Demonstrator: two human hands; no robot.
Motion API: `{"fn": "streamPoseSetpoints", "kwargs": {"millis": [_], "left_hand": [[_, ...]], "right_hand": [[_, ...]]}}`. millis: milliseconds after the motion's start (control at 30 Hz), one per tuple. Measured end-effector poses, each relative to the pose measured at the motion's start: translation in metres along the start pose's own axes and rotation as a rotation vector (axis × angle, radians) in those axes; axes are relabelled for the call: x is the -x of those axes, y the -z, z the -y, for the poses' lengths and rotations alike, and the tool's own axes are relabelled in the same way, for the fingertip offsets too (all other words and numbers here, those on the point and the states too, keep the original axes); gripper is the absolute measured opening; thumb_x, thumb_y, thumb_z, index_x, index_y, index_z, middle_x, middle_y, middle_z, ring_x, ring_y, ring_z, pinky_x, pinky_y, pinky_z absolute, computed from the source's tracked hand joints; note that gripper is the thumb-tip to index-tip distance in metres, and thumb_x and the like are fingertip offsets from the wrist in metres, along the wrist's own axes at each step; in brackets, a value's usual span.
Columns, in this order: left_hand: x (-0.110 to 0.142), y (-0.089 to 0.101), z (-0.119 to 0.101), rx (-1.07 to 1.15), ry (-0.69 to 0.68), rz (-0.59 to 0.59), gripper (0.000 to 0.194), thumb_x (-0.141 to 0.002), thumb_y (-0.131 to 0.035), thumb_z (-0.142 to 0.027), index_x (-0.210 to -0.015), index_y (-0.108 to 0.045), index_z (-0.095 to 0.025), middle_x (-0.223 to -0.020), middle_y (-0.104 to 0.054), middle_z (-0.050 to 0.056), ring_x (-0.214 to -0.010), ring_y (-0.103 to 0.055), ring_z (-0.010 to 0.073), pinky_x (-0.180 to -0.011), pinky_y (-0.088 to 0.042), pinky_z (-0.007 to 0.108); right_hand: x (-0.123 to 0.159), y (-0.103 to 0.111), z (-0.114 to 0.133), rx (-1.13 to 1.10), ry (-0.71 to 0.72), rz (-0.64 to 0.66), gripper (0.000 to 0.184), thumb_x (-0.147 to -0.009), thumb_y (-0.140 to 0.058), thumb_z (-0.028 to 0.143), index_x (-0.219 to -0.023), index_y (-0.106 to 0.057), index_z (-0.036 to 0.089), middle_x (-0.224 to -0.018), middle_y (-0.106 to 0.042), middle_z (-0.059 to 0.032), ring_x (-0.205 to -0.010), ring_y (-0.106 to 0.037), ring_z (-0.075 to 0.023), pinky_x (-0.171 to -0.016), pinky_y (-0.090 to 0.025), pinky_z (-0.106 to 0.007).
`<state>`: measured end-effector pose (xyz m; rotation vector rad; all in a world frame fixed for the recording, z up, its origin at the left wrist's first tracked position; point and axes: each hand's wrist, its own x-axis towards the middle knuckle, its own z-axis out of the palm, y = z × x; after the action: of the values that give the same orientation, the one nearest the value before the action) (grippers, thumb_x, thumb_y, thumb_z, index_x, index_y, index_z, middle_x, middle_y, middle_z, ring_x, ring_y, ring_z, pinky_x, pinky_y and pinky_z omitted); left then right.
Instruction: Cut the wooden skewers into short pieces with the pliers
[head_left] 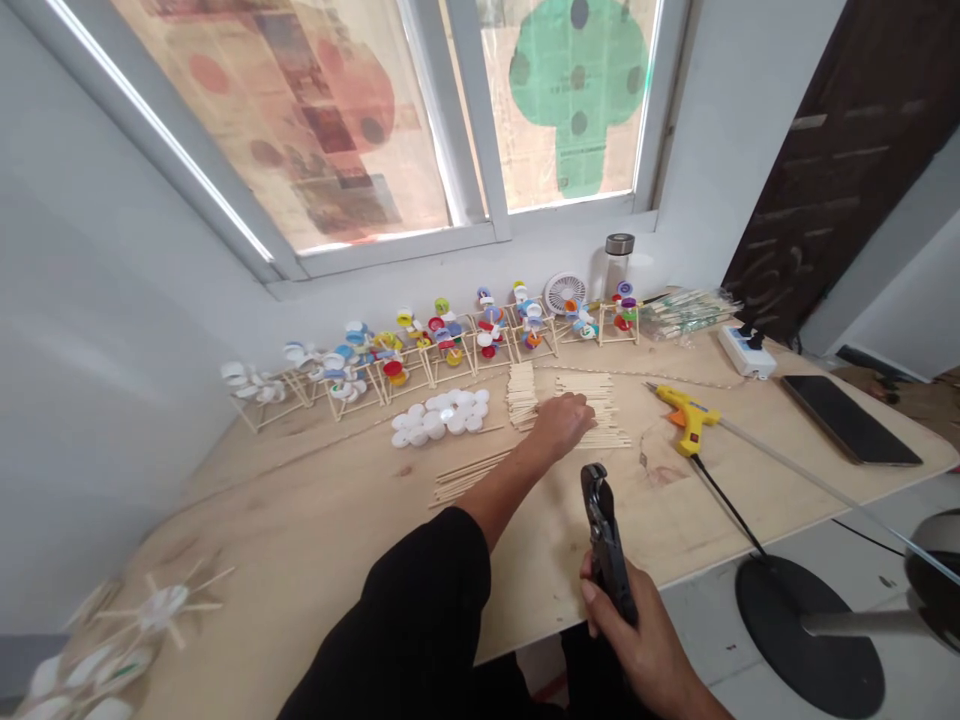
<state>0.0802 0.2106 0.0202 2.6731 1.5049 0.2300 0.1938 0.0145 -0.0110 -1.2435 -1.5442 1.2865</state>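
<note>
My left hand [561,426] reaches over a spread of short wooden sticks [611,425], its fingers curled down and close together. Whatever is under the fingertips is hidden. Just left of it lies a neat stack of short sticks [521,393]. In my right hand [637,625], near the table's front edge, is a dark metal hand cutter that looks like pruning shears [606,540], held upright with the jaws pointing up. Longer wooden sticks [469,476] lie under and beside my left forearm. White bottle caps [439,417] sit grouped left of the stacks.
Stick-framed wheels with coloured caps [450,335] line the back. Rightward are a yellow glue gun [691,418] with its cord, a power strip [746,352], a phone [847,418] and bagged sticks [690,310]. A small fan [565,294] and bottle [618,265] stand behind.
</note>
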Motion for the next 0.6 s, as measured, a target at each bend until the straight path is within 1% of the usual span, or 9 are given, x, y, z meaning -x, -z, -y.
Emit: {"fn": "streamPoseSetpoints", "kwargs": {"millis": [33,100,167,200,267,367,433,500,600], "left_hand": [[0.005,-0.001,0.000,0.006,0.016,-0.008,0.023,-0.087,-0.044,-0.032,-0.080,-0.062,-0.019,-0.089,-0.060,0.005,-0.092,-0.053,0.0172,-0.076,-0.041,0.026],[0.022,-0.001,0.002,0.017,0.063,-0.023,0.027,-0.090,-0.038,-0.034,-0.087,-0.062,-0.021,-0.091,-0.060,0.004,-0.093,-0.053,0.0157,-0.077,-0.040,0.025],[0.048,0.000,0.007,0.027,0.123,-0.032,0.029,-0.091,-0.033,-0.034,-0.094,-0.060,-0.022,-0.093,-0.060,0.003,-0.091,-0.054,0.0138,-0.077,-0.040,0.023],[0.063,0.002,0.011,0.029,0.156,-0.031,0.029,-0.091,-0.033,-0.034,-0.094,-0.060,-0.022,-0.093,-0.061,0.002,-0.090,-0.054,0.0132,-0.076,-0.040,0.022],[0.093,0.008,0.024,0.025,0.231,-0.031,0.028,-0.091,-0.033,-0.034,-0.092,-0.059,-0.023,-0.093,-0.061,0.002,-0.089,-0.055,0.0131,-0.075,-0.039,0.022],[0.129,0.018,0.054,-0.006,0.380,-0.033,0.029,-0.091,-0.031,-0.030,-0.092,-0.059,-0.020,-0.095,-0.062,0.005,-0.088,-0.056,0.0157,-0.073,-0.039,0.024],[0.143,0.024,0.073,-0.023,0.453,-0.016,0.028,-0.090,-0.033,-0.028,-0.087,-0.059,-0.018,-0.092,-0.062,0.007,-0.087,-0.056,0.0180,-0.070,-0.038,0.026],[0.148,0.025,0.087,-0.020,0.473,0.020,0.025,-0.087,-0.037,-0.028,-0.080,-0.060,-0.019,-0.087,-0.063,0.006,-0.084,-0.056,0.0187,-0.068,-0.038,0.026],[0.145,0.023,0.094,0.004,0.441,0.069,0.021,-0.084,-0.043,-0.027,-0.075,-0.059,-0.018,-0.085,-0.063,0.006,-0.083,-0.057,0.0195,-0.067,-0.038,0.026]], "right_hand": [[0.000,0.000,0.000,0.009,-0.001,0.001,0.023,-0.086,-0.043,0.037,-0.088,-0.053,0.017,-0.063,-0.051,0.0016,-0.057,-0.051,-0.0145,-0.056,-0.043,-0.024],[0.000,0.001,-0.001,0.031,-0.001,0.001,0.022,-0.086,-0.043,0.036,-0.088,-0.054,0.017,-0.063,-0.051,0.0014,-0.058,-0.051,-0.0148,-0.058,-0.043,-0.024],[-0.001,0.002,0.000,0.053,0.004,0.006,0.022,-0.086,-0.043,0.036,-0.087,-0.054,0.017,-0.062,-0.052,0.0011,-0.059,-0.051,-0.0154,-0.058,-0.043,-0.025],[-0.001,0.002,0.000,0.061,0.006,0.007,0.023,-0.086,-0.044,0.037,-0.087,-0.054,0.017,-0.062,-0.052,0.0010,-0.059,-0.051,-0.0156,-0.057,-0.043,-0.025],[-0.001,0.003,0.001,0.065,0.001,0.016,0.024,-0.085,-0.044,0.039,-0.087,-0.054,0.017,-0.062,-0.052,0.0009,-0.058,-0.052,-0.0157,-0.056,-0.043,-0.025],[-0.001,0.002,0.002,0.053,-0.029,0.038,0.028,-0.085,-0.043,0.043,-0.089,-0.053,0.017,-0.061,-0.051,0.0016,-0.056,-0.052,-0.0157,-0.056,-0.043,-0.025],[-0.001,0.000,0.001,0.056,-0.039,0.043,0.031,-0.085,-0.043,0.046,-0.090,-0.053,0.017,-0.059,-0.051,0.0019,-0.056,-0.052,-0.0164,-0.057,-0.043,-0.026],[-0.001,-0.001,0.000,0.067,-0.034,0.027,0.032,-0.084,-0.044,0.047,-0.089,-0.054,0.017,-0.058,-0.051,0.0018,-0.056,-0.052,-0.0170,-0.057,-0.044,-0.027],[0.000,-0.002,-0.002,0.086,-0.031,0.006,0.033,-0.083,-0.046,0.046,-0.090,-0.056,0.016,-0.058,-0.052,0.0015,-0.057,-0.053,-0.0173,-0.058,-0.044,-0.028]]}}
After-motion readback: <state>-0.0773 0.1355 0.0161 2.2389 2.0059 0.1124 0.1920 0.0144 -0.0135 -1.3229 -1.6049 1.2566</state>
